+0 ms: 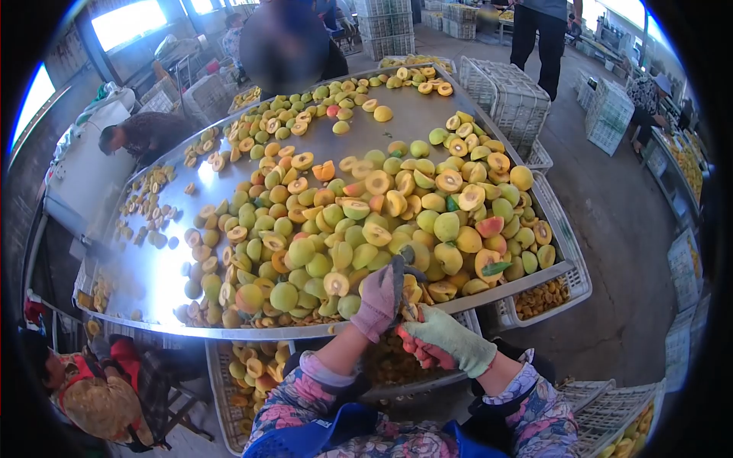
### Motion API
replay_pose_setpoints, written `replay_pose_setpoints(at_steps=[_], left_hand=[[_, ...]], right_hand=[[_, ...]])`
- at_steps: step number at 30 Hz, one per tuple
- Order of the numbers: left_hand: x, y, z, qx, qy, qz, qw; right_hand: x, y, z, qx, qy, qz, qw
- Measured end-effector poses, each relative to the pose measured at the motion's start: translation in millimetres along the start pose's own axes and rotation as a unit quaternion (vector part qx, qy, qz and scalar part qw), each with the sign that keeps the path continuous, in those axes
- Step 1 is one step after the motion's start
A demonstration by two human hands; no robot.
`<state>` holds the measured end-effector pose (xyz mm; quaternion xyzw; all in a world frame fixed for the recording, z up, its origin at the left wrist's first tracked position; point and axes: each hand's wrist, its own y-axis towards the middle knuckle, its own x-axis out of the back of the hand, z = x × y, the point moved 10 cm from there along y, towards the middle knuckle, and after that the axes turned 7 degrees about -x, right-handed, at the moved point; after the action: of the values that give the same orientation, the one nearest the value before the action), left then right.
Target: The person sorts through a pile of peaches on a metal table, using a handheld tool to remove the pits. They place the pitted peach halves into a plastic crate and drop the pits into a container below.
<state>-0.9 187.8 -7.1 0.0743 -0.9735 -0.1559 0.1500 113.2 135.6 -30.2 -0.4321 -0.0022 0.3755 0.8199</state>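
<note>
My left hand (379, 299), in a pink and grey glove, is raised at the table's front edge beside the fruit pile. Its fingers are closed, and what they hold, if anything, is hidden. Just right of it, my right hand (447, 340), in a pale green glove with red fingers, is closed around something small near the table rim. Several green and yellow fruits (311, 252), whole and halved with pits showing, are heaped on the metal table (359, 145). A green leaf (496, 268) lies on the fruit at the right front.
Crates of cut fruit stand below the front edge, one at the left (221, 382) and one at the right (584, 286). Stacked white crates (508, 95) stand beyond the right edge. People are around the table, one seated (99, 397) at the lower left.
</note>
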Motion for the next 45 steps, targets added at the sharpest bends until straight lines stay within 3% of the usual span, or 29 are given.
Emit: replay_pose_setpoints(at_steps=[2,5,6,8,9,11,13,14,15,17,20,21,23,24,26,27,28,30,32,33,34,35,36,38,39,40,42,44,45], left_hand=[[5,4,-9,-0.019,-0.037,-0.033,0.999],[-4,5,2,-0.039,-0.137,0.024,0.989],[-5,3,8,0.012,-0.173,0.042,0.984],[-8,1,17,0.058,-0.208,0.057,0.975],[5,-1,13,-0.009,-0.08,0.006,0.997],[9,-5,3,-0.087,0.045,-0.056,0.994],[-1,0,11,-0.104,-0.005,-0.024,0.994],[-6,1,31,-0.068,-0.033,-0.002,0.997],[-11,1,50,-0.031,-0.059,0.018,0.998],[-10,-6,46,0.031,-0.078,0.021,0.996],[6,-40,-6,0.058,-0.22,-0.039,0.973],[17,-46,-29,-0.069,-0.047,-0.045,0.995],[15,-51,-11,-0.026,-0.224,-0.046,0.973],[-9,-50,24,0.139,-0.547,-0.046,0.824],[35,-45,39,0.093,-0.437,-0.133,0.885],[63,-53,30,0.094,-0.365,-0.179,0.909],[102,-79,-11,0.137,-0.267,-0.232,0.925],[172,-111,-42,0.039,-0.127,-0.264,0.955],[227,-151,-36,0.059,-0.04,-0.23,0.971],[251,-174,-48,0.065,0.076,-0.23,0.968],[280,-205,5,0.135,0.106,-0.218,0.961],[284,-223,-6,0.162,0.145,-0.18,0.959],[294,-246,14,0.2,0.275,-0.152,0.928],[289,-290,43,0.245,0.496,-0.055,0.831],[280,-293,48,0.251,0.584,0.009,0.772],[277,-276,36,0.243,0.589,0.006,0.771],[263,-251,21,0.274,0.49,0.032,0.827],[232,-178,-48,0.13,0.453,0.014,0.882],[215,-141,-77,0.097,0.452,0.014,0.886]], right_hand=[[0,1,-1,-0.005,0.003,0.021,1.0],[-5,8,-14,-0.017,0.087,0.106,0.99],[0,12,-16,-0.018,0.084,0.105,0.991],[-23,9,-16,-0.052,0.196,0.275,0.94],[-23,18,-22,-0.052,0.192,0.273,0.941],[-36,8,-22,-0.084,0.277,0.378,0.88],[-33,-10,-16,-0.051,0.179,0.193,0.963],[-29,1,-21,-0.015,0.118,0.19,0.975],[-31,-11,-13,0.025,0.045,0.102,0.994],[-41,-24,-16,0.033,0.029,0.068,0.997],[-64,-47,-28,0.052,-0.002,0.085,0.995],[-72,-62,-30,0.039,-0.006,0.069,0.997],[-79,-71,-41,0.022,-0.027,0.059,0.998],[-77,-74,-49,0.014,-0.038,0.029,0.999],[-53,-56,-46,0.131,-0.296,-0.09,0.942],[-38,-53,-29,0.294,-0.468,-0.169,0.816],[-45,-62,-39,0.434,-0.597,-0.226,0.635],[-17,-49,-58,0.098,-0.668,-0.277,0.683],[1,-34,-76,-0.04,-0.766,-0.29,0.572],[10,-30,-75,0.022,-0.713,-0.317,0.625],[12,-26,-73,0.051,-0.673,-0.319,0.665],[7,-26,-68,0.063,-0.66,-0.303,0.685],[2,-27,-67,0.074,-0.646,-0.284,0.705],[13,-14,-76,0.096,-0.644,-0.272,0.708],[32,0,-93,0.046,-0.706,-0.289,0.645],[37,3,-93,-0.022,-0.766,-0.318,0.557],[31,-1,-76,0.069,-0.715,-0.234,0.655],[37,-1,-60,0.142,-0.583,-0.228,0.767],[43,18,-66,0.157,-0.557,-0.206,0.789]])
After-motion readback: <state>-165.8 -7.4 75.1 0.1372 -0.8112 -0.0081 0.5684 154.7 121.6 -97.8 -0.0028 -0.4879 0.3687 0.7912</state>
